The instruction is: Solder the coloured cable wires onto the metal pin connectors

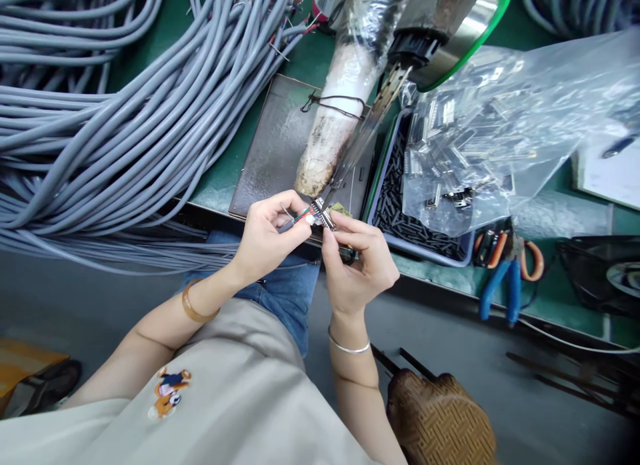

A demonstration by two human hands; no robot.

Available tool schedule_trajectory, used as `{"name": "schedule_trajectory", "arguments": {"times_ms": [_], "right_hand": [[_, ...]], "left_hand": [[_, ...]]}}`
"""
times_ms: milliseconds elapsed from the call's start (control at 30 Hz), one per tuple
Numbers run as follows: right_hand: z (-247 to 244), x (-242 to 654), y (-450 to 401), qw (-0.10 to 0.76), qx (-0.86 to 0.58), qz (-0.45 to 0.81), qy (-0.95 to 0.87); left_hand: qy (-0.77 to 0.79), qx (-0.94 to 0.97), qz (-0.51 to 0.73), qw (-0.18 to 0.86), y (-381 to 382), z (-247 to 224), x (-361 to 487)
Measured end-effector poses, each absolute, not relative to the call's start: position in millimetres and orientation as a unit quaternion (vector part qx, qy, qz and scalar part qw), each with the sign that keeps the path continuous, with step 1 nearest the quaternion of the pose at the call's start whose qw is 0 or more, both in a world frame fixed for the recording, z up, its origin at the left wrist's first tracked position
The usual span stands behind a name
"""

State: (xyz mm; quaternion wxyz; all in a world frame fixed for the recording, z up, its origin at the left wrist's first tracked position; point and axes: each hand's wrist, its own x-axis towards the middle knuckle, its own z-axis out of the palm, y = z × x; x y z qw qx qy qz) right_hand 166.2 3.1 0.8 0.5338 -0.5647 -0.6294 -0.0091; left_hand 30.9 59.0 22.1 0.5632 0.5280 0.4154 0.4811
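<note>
Between finger and thumb, my left hand [273,232] pinches the end of a grey cable, whose thin coloured wires [303,215] fan out toward the right. My right hand [357,255] grips a small metal multi-pin connector [325,215] by its edge. The wire ends meet the connector's pin side; whether each one is joined I cannot tell. Just above the connector, the tip of a soldering iron [345,165] points down beside a white, plastic-wrapped tube [330,118] with a scorched mouth. Under them lies a dark flat plate [275,138].
Grey cables [150,118] are heaped at the left. On the right stand a blue tray [425,252] of small black tubes and a clear bag [460,138] of connectors. Cutters with blue handles [503,288] lie near the table edge. A solder spool [467,38] is behind; a brown stool [440,418] stands below.
</note>
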Motion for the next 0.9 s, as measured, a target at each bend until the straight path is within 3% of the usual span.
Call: {"name": "schedule_trajectory", "arguments": {"times_ms": [600,767,900], "right_hand": [[-4.3,164.9,1.1,0.512,-0.549,-0.084,-0.655],[-0.3,161.8,0.1,0.579,-0.565,0.042,-0.586],[3.9,160.2,-0.5,0.580,-0.572,0.098,-0.571]], "left_hand": [[0.427,0.523,0.465,0.573,58.2,21.4,29.3],[0.387,0.493,0.463,0.627,54.9,23.7,27.2],[0.389,0.487,0.478,0.619,52.3,23.1,29.1]]}}
